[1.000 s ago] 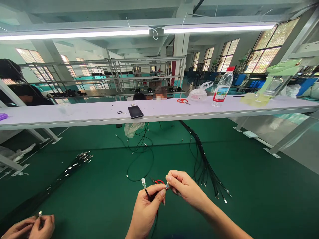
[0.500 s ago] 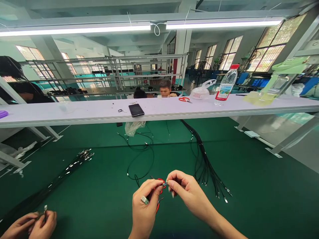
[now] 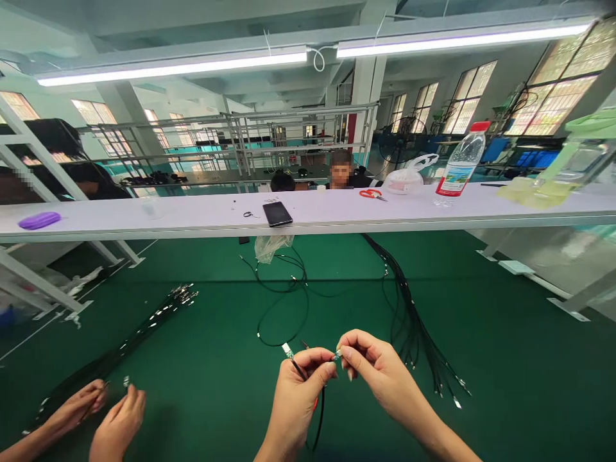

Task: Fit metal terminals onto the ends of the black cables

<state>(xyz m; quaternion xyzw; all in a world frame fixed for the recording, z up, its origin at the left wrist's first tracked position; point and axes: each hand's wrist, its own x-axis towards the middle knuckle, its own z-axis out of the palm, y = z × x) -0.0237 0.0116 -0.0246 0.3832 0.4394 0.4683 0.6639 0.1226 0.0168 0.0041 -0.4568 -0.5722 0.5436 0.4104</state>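
Two hands of yours are at work over one green tabletop. Your left hand has its grip closed to a pinch between thumb and forefinger on one small connector; your right hand has its fingertips pinched at the far end of that same piece. The connector sits between your two grips, above the tabletop: silvery, with a bluish-green part, finer detail too small to tell.

One plug stands out at the back of your left hand, pale metal over a green board, on a black lead. One black cable hangs below that hand; whether it joins the lead is hidden.

Taking your hands as the centre, you have two bundles: a left cable bundle at 9 o'clock and a right cable bundle at 2 o'clock. Loose cables lie looped at 11. Between 8 and 9, a co-worker's two hands hold one silvery plug. On the shelf, count one bottle at 1 and one phone at 11.
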